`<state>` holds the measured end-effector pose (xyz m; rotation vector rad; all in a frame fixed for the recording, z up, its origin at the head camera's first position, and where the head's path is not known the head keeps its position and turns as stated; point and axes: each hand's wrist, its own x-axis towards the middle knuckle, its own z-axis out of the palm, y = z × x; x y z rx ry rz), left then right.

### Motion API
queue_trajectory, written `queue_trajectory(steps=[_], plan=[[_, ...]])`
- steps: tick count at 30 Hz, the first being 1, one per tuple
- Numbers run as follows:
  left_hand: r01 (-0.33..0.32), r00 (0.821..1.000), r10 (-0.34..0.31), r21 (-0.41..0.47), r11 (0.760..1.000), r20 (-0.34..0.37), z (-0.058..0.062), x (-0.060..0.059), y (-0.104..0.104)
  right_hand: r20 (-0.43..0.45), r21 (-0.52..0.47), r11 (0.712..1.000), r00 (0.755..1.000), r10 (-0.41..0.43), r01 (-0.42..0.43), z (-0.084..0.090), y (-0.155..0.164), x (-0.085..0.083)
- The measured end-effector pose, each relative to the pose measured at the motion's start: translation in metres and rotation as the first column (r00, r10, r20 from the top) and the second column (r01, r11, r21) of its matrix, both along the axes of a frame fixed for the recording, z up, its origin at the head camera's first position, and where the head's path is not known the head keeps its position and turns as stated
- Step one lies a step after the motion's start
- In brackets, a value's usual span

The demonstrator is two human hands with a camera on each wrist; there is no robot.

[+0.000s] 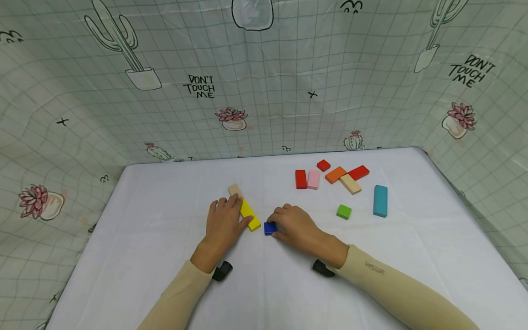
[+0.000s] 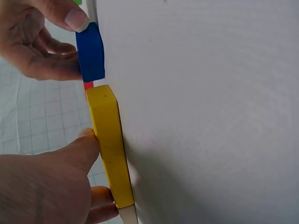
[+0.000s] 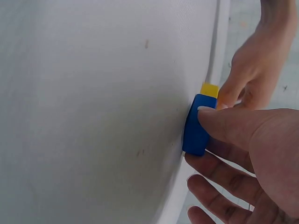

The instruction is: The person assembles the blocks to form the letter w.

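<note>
Two blocks lie end to end in a slanted line on the table: a tan block (image 1: 234, 189) at the far end and a longer yellow block (image 1: 250, 214) nearer. From their left side, my left hand (image 1: 224, 221) rests its thumb and fingers along them. The thumb touches the yellow block near its close end; the fingers touch near the joint with the tan one. Just right of that end is a small blue block (image 3: 197, 126). My right hand (image 1: 296, 228) pinches it between thumb and fingers, a small gap from the yellow block.
Farther back lie red blocks (image 1: 301, 179), a pink block (image 1: 313, 179), an orange block (image 1: 335, 174) and a second tan block (image 1: 350, 184). To the right are a green block (image 1: 344, 211) and a teal block (image 1: 380, 200). A patterned cloth (image 1: 272, 64) hangs behind the white table.
</note>
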<state>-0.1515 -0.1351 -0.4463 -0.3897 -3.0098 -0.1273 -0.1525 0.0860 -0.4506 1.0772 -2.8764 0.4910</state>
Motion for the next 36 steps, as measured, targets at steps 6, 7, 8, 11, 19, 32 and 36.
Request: queue_trajectory(steps=[6, 7, 8, 11, 19, 32, 36], plan=[[-0.004, 1.0, 0.005, -0.007, 1.0, 0.016, 0.0008, -0.0003, -0.0007, -0.005, -0.016, 1.0, 1.0, 0.004, -0.004, -0.0002, -0.0036, 0.0018], [-0.004, 1.0, 0.004, -0.007, 1.0, 0.016, 0.001, -0.0003, -0.001, -0.005, -0.016, 1.0, 1.0, 0.003, -0.003, 0.0, -0.004, 0.0022], [-0.003, 1.0, 0.003, -0.008, 1.0, 0.015, 0.0009, -0.0003, -0.0012, -0.003, -0.015, 1.0, 1.0, 0.001, -0.001, 0.0002, -0.0044, 0.0024], [0.0, 1.0, 0.0, -0.006, 1.0, 0.009, 0.001, -0.0003, -0.0018, -0.007, -0.012, 1.0, 1.0, 0.001, -0.001, 0.0004, -0.0052, 0.0028], [-0.001, 1.0, 0.001, -0.005, 1.0, 0.015, 0.0019, 0.0003, -0.0016, -0.006, -0.012, 1.0, 1.0, 0.006, -0.006, 0.0015, -0.0068, 0.004], [-0.015, 0.999, 0.014, 0.008, 1.0, 0.051, 0.0025, 0.0004, -0.0009, -0.007, -0.017, 1.0, 1.0, 0.006, -0.006, 0.0027, -0.0096, 0.0057], [-0.011, 0.999, 0.01, 0.012, 1.0, 0.052, 0.0028, 0.0005, -0.0012, -0.006, -0.019, 1.0, 1.0, 0.002, -0.002, 0.0027, -0.0101, 0.0061]])
